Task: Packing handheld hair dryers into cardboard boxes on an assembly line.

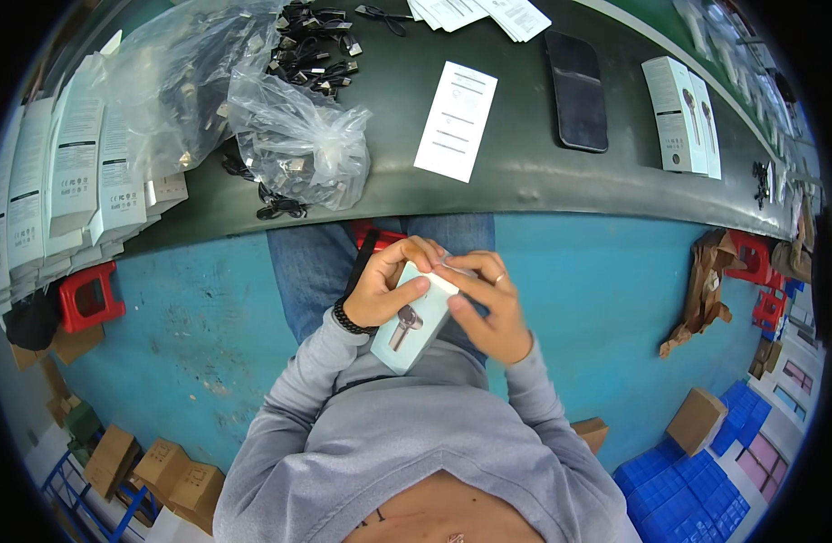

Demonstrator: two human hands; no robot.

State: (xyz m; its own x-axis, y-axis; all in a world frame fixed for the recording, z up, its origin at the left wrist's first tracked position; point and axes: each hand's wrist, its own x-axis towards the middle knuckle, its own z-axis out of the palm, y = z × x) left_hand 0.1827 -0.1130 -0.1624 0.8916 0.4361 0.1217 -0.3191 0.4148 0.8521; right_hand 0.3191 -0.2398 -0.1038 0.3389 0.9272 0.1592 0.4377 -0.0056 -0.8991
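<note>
- Head view, centre of the frame: the left hand (380, 288) grasps a pale box (400, 348) near its upper end, the thumb across the front and the fingers curled over toward the top edge.
- The right hand (490, 312) meets that same end from the right, its fingers bent at the top edge; whether it pinches the box or only touches it, I cannot tell.
- The box leans, its upper end toward the right, in front of the person's body and below the table edge; a dark device is pictured on its front.
- A dark beaded bracelet (350, 317) circles the left wrist, and a ring (499, 279) sits on a right-hand finger.
- Top of the frame: a dark green table (525, 176) carries a white leaflet (457, 121) near the middle, with more papers (484, 14) above it at the frame's upper edge.
- Upper right: a black phone (577, 90) lies on the table, with two upright-printed boxes (678, 116) side by side farther right.
- Upper left: black cables (312, 50) lie beside clear plastic bags (303, 149); stacked boxes (76, 163) fill the far left.
- Left: a red stool (92, 297) on the blue floor (208, 317).
- Lower left: brown cartons (176, 475).
- Right: crumpled brown paper (703, 290).
- Lower right: blue bins (683, 489).
</note>
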